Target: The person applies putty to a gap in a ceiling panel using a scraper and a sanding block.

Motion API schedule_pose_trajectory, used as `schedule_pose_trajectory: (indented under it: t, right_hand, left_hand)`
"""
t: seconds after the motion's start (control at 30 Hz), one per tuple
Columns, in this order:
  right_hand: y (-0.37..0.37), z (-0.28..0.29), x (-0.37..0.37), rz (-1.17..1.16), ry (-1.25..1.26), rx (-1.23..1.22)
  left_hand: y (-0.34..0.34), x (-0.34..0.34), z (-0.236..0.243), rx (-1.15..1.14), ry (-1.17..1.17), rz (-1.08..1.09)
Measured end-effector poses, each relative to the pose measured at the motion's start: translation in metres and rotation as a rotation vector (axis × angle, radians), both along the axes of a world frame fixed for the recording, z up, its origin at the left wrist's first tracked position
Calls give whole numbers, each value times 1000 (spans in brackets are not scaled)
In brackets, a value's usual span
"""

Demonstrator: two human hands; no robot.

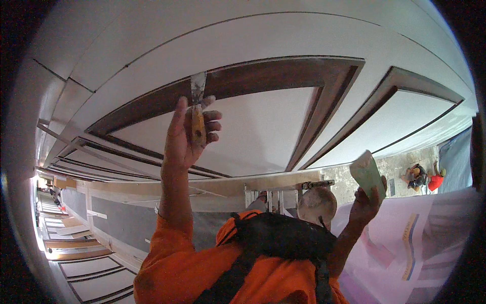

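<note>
My left hand (183, 133) is raised and closed around the worn yellow handle of a putty knife (198, 121). The knife's smeared metal blade points up and overlaps the dark brown trim (263, 74) framing a white panel (238, 126). Whether the blade presses on the trim or stays just off it, I cannot tell. Lower on the right, my right hand (368, 205) holds a flat, pale green rectangular plate (368, 172) by its lower end, apart from the panels.
A ladder (276, 201) stands below me beside a round, pale-stained bucket (317, 205). At far right, two people (417, 176) are on the floor below. Translucent plastic sheeting (390, 243) hangs at lower right. Further dark-trimmed panels (96, 267) line the left.
</note>
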State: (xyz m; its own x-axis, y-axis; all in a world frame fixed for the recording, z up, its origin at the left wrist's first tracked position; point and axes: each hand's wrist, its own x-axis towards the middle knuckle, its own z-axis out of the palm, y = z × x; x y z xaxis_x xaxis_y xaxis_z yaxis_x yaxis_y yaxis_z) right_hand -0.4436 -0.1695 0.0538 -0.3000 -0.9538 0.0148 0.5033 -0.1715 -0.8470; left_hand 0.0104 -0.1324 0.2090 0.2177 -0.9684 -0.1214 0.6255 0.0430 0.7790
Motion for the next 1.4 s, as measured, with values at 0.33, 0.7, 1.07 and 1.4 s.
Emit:
schedule_pose_trajectory:
  t: [0.33,0.7,1.07,1.4]
  right_hand:
    - [-5,37,64,154,-42,-84]
    - [24,39,69,143,-125,-52]
    - [33,33,69,225,-192,-79]
    - [37,15,74,160,120,-154]
  left_hand:
    - [42,-80,-28,270,-439,-437]
    - [15,-139,-53,225,-486,-701]
    - [7,-134,-64,196,-405,-731]
    - [0,-129,-64,194,-528,-718]
